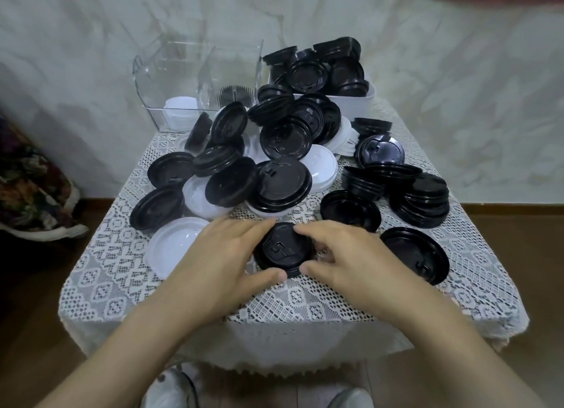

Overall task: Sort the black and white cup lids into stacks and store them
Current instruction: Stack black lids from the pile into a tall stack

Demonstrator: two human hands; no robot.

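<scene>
A short stack of black lids (283, 250) is sitting near the front of the desk (305, 301), on its lace cloth. The left grip (225, 255) and right grip (345, 255) are both grasping it, thumbs at the near rim and fingers curling over the far rim. Just beside it, a single black lid (415, 255) is lying to the right and a white lid (174, 246) to the left. Beyond, a mixed heap (274, 163) is waiting, with black stacks (427, 200) standing at the right. At the back, a clear container (143, 81) is holding some white lids and a white bin (357, 104) is carrying black ones. Judging by this, the sorting is running only partway: most lids are lying unsorted.
</scene>
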